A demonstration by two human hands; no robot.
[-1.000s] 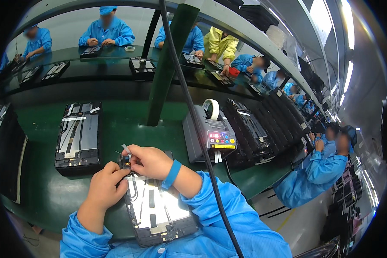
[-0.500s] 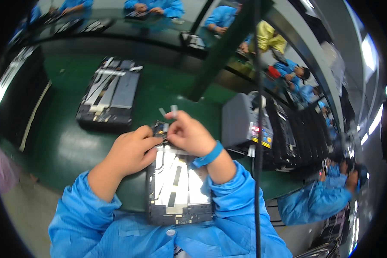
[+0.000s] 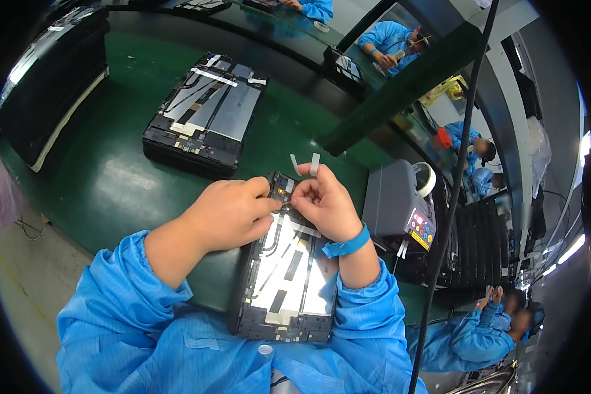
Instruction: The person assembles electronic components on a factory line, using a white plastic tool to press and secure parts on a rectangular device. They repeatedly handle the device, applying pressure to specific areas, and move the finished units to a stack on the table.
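Observation:
In front of me lies an opened tablet (image 3: 285, 282), its bright battery area, black ribbon strips and circuit parts exposed. My left hand (image 3: 233, 210) reaches over its far end, fingers bent and pinched close together; what they grip is hidden. Opposite it, my right hand (image 3: 327, 202) pinches thumb against forefinger on what looks like a thin cable (image 3: 287, 203) at the tablet's far end. Two short strips of whitish tape (image 3: 315, 164) stick up from that hand's fingers. A blue band (image 3: 348, 243) circles the right wrist.
A stack of opened tablets (image 3: 203, 111) sits beyond my left hand. Farther left stands a tall black stack (image 3: 59, 92). To the right are a grey tape dispenser (image 3: 394, 197) and a row of black units (image 3: 482, 236). A black cable (image 3: 450, 217) hangs down; co-workers sit beyond.
The whole view has shifted, so the table, tablets and hands appear farther right. Both hands stay at the tablet's far end with fingertips close together; the tape strips remain on the right fingers.

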